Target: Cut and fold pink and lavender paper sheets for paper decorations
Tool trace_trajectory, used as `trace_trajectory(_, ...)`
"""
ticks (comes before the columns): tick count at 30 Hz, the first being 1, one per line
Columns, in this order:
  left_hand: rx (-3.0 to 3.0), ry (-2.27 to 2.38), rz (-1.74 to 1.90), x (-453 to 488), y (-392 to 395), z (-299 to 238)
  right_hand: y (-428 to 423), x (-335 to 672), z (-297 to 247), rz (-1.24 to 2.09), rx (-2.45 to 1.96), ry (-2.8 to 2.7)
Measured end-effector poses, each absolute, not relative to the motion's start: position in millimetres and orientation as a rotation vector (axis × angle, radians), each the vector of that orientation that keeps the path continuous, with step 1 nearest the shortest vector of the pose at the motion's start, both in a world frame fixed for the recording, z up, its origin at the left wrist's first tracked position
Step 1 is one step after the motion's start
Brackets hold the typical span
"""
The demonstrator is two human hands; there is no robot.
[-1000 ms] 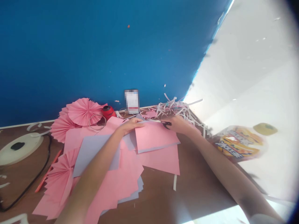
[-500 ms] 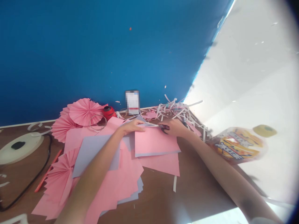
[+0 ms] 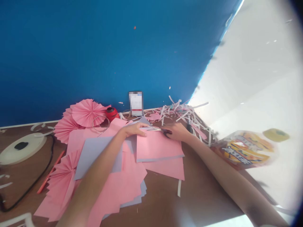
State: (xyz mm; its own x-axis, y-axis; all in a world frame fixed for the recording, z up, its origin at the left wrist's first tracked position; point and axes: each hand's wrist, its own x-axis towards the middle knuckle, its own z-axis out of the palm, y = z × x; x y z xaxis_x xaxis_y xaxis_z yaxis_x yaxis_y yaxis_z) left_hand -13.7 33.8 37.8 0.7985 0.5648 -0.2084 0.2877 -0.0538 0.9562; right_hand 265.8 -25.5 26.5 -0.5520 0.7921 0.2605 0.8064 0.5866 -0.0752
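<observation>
My left hand (image 3: 136, 129) pinches the upper left corner of a pink sheet of paper (image 3: 158, 145), with a grey-lilac layer showing along its lower edge. My right hand (image 3: 175, 130) is closed around the dark handles of a pair of scissors (image 3: 165, 131). Their blades point left along the sheet's top edge, toward my left fingers. Under the held sheet lies another pink sheet (image 3: 165, 168). A grey-lilac sheet (image 3: 99, 154) rests on the pink paper pile to the left, partly behind my left forearm.
Pleated pink paper fans (image 3: 88, 113) lean at the back left beside a red round object (image 3: 111, 114). A phone (image 3: 136, 104) stands against the blue wall. Paper strips (image 3: 182, 110) heap at the back right. A plastic bottle (image 3: 248, 149) lies right; a black cable (image 3: 39, 179) runs left.
The whole view has shifted slightly, so things sit a little farther right. My right hand and the scissors have moved very little along the sheet's top edge; both grips stay the same.
</observation>
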Motion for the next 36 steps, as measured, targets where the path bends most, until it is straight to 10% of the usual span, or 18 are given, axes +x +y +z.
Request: trace_trajectory(36, 2.143, 0.876, 0.161, 2, 37, 50, -16, 278, 5, 0.231, -1.404, -1.805)
